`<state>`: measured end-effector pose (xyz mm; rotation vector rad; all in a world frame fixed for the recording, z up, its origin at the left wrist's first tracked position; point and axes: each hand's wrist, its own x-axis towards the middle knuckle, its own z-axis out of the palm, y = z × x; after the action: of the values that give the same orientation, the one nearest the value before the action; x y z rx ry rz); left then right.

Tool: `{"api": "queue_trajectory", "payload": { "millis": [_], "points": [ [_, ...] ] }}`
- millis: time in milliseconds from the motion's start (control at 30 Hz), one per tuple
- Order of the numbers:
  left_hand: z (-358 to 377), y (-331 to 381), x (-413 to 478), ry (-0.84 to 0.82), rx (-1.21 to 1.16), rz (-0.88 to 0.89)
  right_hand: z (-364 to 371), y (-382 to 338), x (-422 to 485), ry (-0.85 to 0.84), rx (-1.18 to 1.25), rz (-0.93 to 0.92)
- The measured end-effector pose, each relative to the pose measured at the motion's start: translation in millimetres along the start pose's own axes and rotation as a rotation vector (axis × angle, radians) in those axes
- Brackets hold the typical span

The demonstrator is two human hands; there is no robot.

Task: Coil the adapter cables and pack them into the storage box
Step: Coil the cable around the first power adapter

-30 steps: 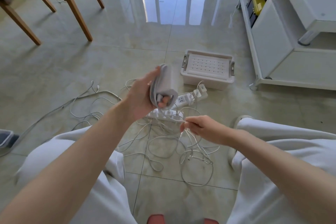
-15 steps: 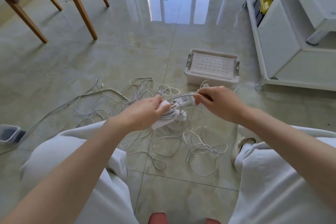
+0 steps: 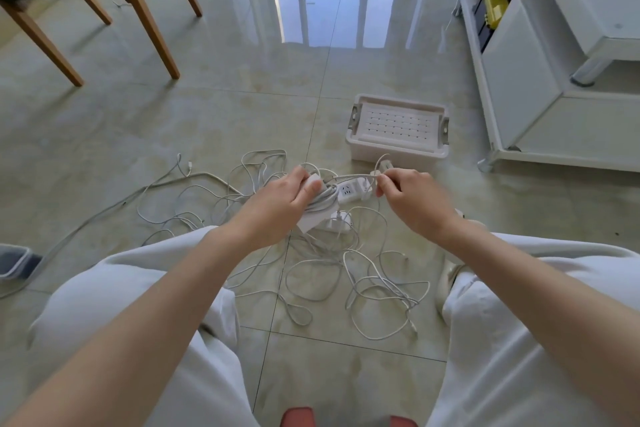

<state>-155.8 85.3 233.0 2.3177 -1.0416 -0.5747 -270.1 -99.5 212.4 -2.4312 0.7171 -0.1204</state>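
Observation:
My left hand (image 3: pixel 277 204) grips a white adapter block (image 3: pixel 310 222) with grey cable wound around it, low over the floor. My right hand (image 3: pixel 412 198) pinches the free end of that cable (image 3: pixel 353 177), stretched taut between the two hands. Under them lie a white power strip (image 3: pixel 349 191) and a tangle of thin white cables (image 3: pixel 377 288) on the tiles. The white storage box (image 3: pixel 398 152), its perforated lid on, stands just beyond my right hand.
A wooden chair (image 3: pixel 138 7) stands at the back left. A white shelf unit (image 3: pixel 540 80) with a yellow item fills the right side. A small clear container (image 3: pixel 14 262) sits at the left edge. My knees in white trousers frame the cable pile.
My left hand came down from chest height with the adapter to just above the floor. My right hand moved up and to the right, pulling the cable end taut.

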Motion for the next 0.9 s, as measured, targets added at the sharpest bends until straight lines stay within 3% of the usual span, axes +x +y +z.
{"api": "queue_trajectory", "payload": {
  "millis": [200,367,500,567,700,800,900],
  "points": [
    [4.3,4.0,2.0,0.034,-0.038,0.004,-5.1,-2.8,-0.1,0.058,0.113,-0.010],
    [14.3,-3.6,11.9,0.099,0.052,-0.124,8.4,-25.8,-37.7,-0.153,0.203,-0.245],
    [26.6,1.9,13.2,0.126,0.024,-0.147,27.4,-30.8,-54.0,-0.264,0.238,-0.298],
    [29.3,2.7,15.4,0.117,-0.139,-0.187,32.2,-31.0,-56.5,-0.288,0.258,-0.342],
    [27.6,10.5,20.7,0.008,-0.818,-0.352,39.6,-25.6,-56.2,-0.279,0.299,-0.366],
    [24.3,14.7,21.9,-0.045,-1.044,-0.360,40.0,-22.8,-52.6,-0.244,0.317,-0.397],
    [25.9,14.1,23.6,0.021,-1.140,-0.363,41.4,-22.4,-50.8,-0.272,0.392,-0.331]
  ]
}}
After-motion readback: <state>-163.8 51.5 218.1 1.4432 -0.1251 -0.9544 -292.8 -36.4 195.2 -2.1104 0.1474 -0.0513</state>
